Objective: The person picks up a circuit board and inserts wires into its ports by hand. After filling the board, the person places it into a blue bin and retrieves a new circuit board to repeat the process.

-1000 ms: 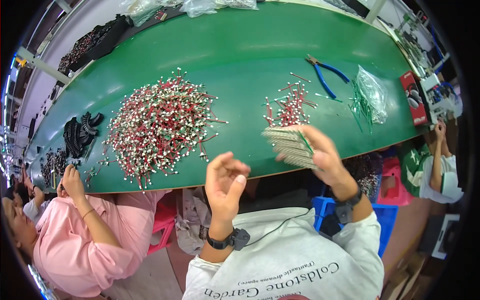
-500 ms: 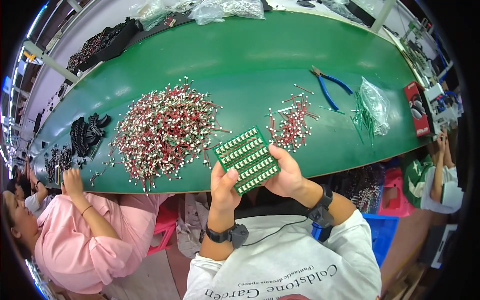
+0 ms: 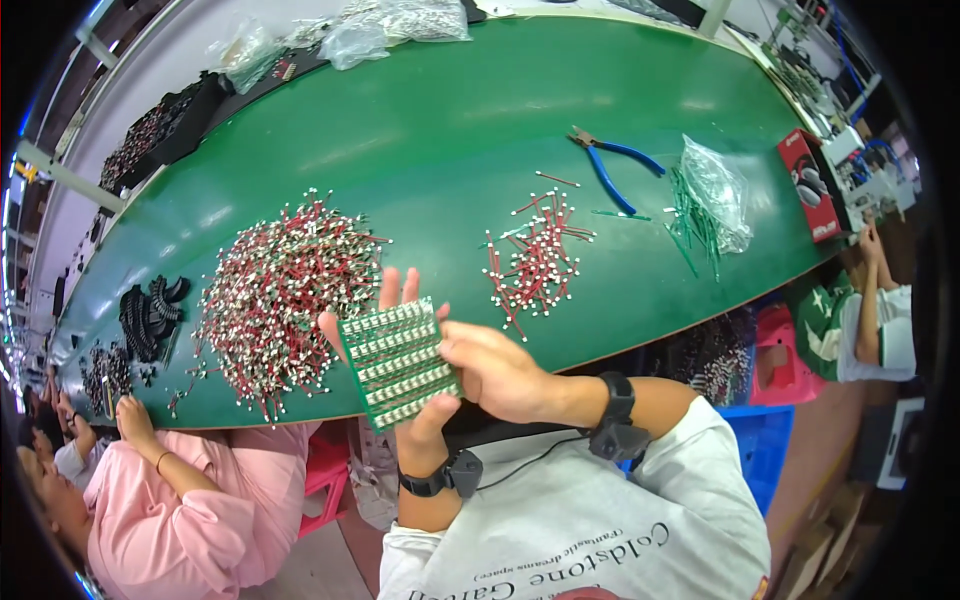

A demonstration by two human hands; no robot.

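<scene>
Clock positions are read from the circuit board point(image 3: 400, 365), with twelve o'clock toward the far side of the green table point(image 3: 460, 120).

Nearest is the wearer's pale shirt point(image 3: 580, 515) at five o'clock. A black wristband with a dark module is fitted on each wrist.

The left hand point(image 3: 422, 435) supports the board from behind and below. Its fingers are spread: two show past the twelve o'clock edge, one past the ten o'clock side, and the thumb lies on the board at five o'clock. The right hand point(image 3: 505, 380) is at three o'clock, fingers partly bent, tips touching the board edge — whether they pinch it cannot be told.

The board is held above the near table edge, tilted, with rows of small white components facing up.

At eight o'clock, a co-worker in a pink top point(image 3: 200, 520) sits at the table. A large heap of red-wired connectors point(image 3: 290, 290) lies at ten o'clock; black curved parts point(image 3: 150, 318) lie beyond it, nearer nine.

Between one and two o'clock is a smaller connector cluster point(image 3: 535, 265), then blue-handled pliers point(image 3: 612, 180), handles spread. At two o'clock are green strips point(image 3: 700, 235), a clear bag point(image 3: 720, 195) and a red box point(image 3: 810, 185). Farthest — at twelve — are filled clear bags point(image 3: 400, 25).
</scene>
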